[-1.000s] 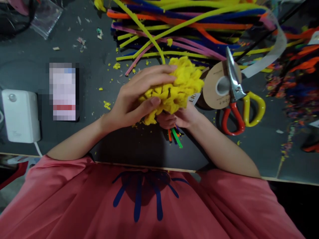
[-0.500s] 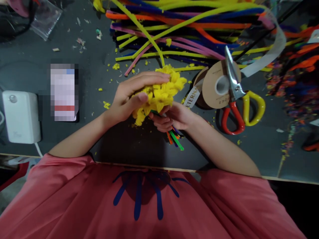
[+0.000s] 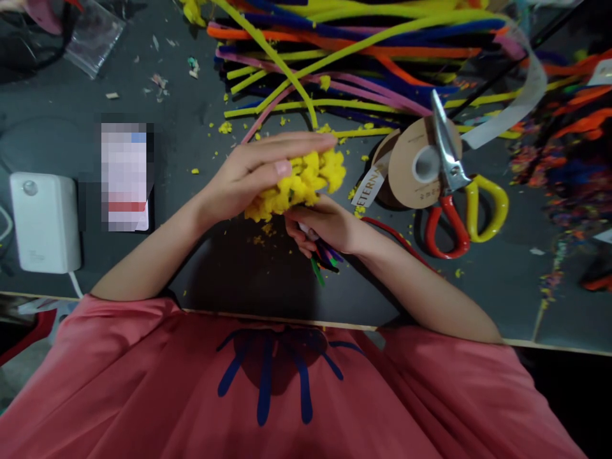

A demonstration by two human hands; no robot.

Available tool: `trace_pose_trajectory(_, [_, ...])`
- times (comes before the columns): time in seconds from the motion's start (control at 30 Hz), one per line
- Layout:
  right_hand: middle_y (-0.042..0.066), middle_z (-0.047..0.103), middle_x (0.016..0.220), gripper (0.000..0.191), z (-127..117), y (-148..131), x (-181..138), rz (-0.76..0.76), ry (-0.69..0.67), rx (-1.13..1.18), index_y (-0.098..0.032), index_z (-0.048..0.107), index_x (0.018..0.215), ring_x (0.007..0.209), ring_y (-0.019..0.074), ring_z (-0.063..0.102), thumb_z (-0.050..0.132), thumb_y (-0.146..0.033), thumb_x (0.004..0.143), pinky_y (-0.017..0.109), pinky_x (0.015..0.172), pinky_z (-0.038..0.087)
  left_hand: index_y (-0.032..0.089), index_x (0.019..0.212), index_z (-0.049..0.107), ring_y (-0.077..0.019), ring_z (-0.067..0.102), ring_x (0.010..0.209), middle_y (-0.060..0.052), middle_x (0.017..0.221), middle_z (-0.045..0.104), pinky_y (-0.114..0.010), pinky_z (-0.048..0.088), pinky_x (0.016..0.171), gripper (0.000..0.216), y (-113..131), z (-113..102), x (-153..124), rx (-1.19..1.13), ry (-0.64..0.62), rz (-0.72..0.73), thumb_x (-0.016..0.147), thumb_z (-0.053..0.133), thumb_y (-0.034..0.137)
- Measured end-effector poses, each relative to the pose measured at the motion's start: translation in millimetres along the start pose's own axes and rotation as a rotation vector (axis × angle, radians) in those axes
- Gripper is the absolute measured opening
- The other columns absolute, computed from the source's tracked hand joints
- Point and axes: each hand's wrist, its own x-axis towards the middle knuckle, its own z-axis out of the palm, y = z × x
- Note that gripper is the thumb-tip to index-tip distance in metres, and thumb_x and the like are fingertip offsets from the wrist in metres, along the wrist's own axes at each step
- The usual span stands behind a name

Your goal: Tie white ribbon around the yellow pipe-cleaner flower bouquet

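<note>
A bunch of fuzzy yellow pipe-cleaner flowers [image 3: 308,178] is between my hands above the near part of the table. My left hand [image 3: 253,167] rests along the far left side of the blooms, fingers stretched out straight and thumb lying on the petals. Under the blooms, my right hand [image 3: 322,223] is closed around the stems. Loose stem ends [image 3: 325,261] in green, purple and other colours stick out below my right hand. Its fingers partly show; a small pale patch is visible among them, which I cannot make out.
Many coloured pipe cleaners [image 3: 354,48] lie across the back. To the right are a ribbon spool [image 3: 401,166] and scissors [image 3: 454,172] with red and yellow handles. A phone [image 3: 125,178] and a white charger-like block [image 3: 45,222] sit left. Yellow fluff bits are scattered around.
The bunch has turned and tipped, its stem ends shifting left. My left hand has slid slightly right, farther over the blooms. A red strip now shows beside my right forearm.
</note>
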Motion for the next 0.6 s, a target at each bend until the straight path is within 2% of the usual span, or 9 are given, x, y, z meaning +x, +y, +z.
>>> trace_pose_trajectory(0.1, [-0.009, 0.041, 0.044, 0.037, -0.6, 3.9, 1.3, 0.029, 0.042, 0.038, -0.018, 0.043, 0.057, 0.031, 0.0034, 0.038, 0.042, -0.019, 0.094, 0.018, 0.036, 0.043, 0.022, 0.134, 0.057, -0.0206, 0.05, 0.135, -0.006, 0.143, 0.055, -0.041, 0.038, 0.117, 0.041, 2.3, -2.9, -0.1, 0.138, -0.128, 0.129, 0.098, 0.043, 0.036])
trace_pose_trajectory(0.17, [-0.008, 0.044, 0.044, 0.038, -2.7, 6.1, 2.8, -0.001, 0.039, -0.02, -0.017, 0.045, 0.057, 0.034, 0.004, 0.043, 0.045, -0.02, 0.094, 0.018, 0.04, 0.044, 0.026, 0.134, 0.057, -0.0216, 0.05, 0.136, -0.003, 0.145, 0.052, -0.044, 0.039, 0.117, 0.042, 4.1, -5.0, -0.6, 0.178, -0.171, 0.103, 0.098, 0.042, 0.042])
trace_pose_trajectory(0.27, [-0.003, 0.052, 0.043, 0.043, -4.9, 5.9, 4.8, -0.085, -0.008, -0.185, -0.015, 0.052, 0.053, 0.041, 0.0053, 0.051, 0.054, -0.031, 0.092, 0.017, 0.044, 0.042, 0.036, 0.128, 0.061, -0.0197, 0.053, 0.133, 0.006, 0.143, 0.055, -0.04, 0.042, 0.116, 0.045, 8.4, -6.1, -1.4, 0.089, -0.05, 0.008, 0.096, 0.036, 0.056])
trace_pose_trajectory(0.33, [0.0, 0.058, 0.045, 0.045, -4.1, 5.2, 5.7, -0.107, -0.021, -0.245, -0.013, 0.056, 0.053, 0.044, 0.0054, 0.054, 0.054, -0.035, 0.092, 0.017, 0.045, 0.04, 0.039, 0.124, 0.063, -0.0191, 0.054, 0.132, 0.008, 0.141, 0.057, -0.038, 0.043, 0.115, 0.045, 11.5, -5.5, -1.0, 0.034, 0.007, -0.03, 0.095, 0.036, 0.058])
trace_pose_trajectory(0.43, [-0.003, 0.053, 0.042, 0.043, -0.8, 8.3, 6.7, -0.105, -0.004, -0.189, -0.015, 0.053, 0.054, 0.04, 0.0062, 0.052, 0.055, -0.037, 0.091, 0.018, 0.045, 0.044, 0.036, 0.123, 0.064, -0.0217, 0.056, 0.13, 0.004, 0.141, 0.057, -0.044, 0.046, 0.112, 0.035, 14.0, -3.8, 1.0, 0.124, -0.116, -0.023, 0.095, 0.046, 0.047])
trace_pose_trajectory(0.53, [-0.007, 0.046, 0.042, 0.039, 0.8, 12.6, 7.0, -0.115, 0.036, -0.121, -0.018, 0.048, 0.057, 0.037, 0.0067, 0.048, 0.056, -0.037, 0.09, 0.021, 0.044, 0.047, 0.034, 0.118, 0.066, -0.0238, 0.055, 0.131, 0.003, 0.141, 0.057, -0.049, 0.045, 0.111, 0.033, 15.6, -4.2, 3.4, 0.25, -0.23, 0.092, 0.095, 0.046, 0.044])
trace_pose_trajectory(0.6, [-0.006, 0.048, 0.043, 0.042, 0.0, 11.0, 6.3, -0.15, 0.03, -0.195, -0.017, 0.049, 0.056, 0.04, 0.007, 0.05, 0.055, -0.041, 0.09, 0.021, 0.045, 0.046, 0.034, 0.125, 0.062, -0.0238, 0.051, 0.135, 0.003, 0.147, 0.051, -0.049, 0.039, 0.115, 0.04, 18.0, -6.7, 3.8, 0.287, -0.192, 0.188, 0.095, 0.04, 0.049])
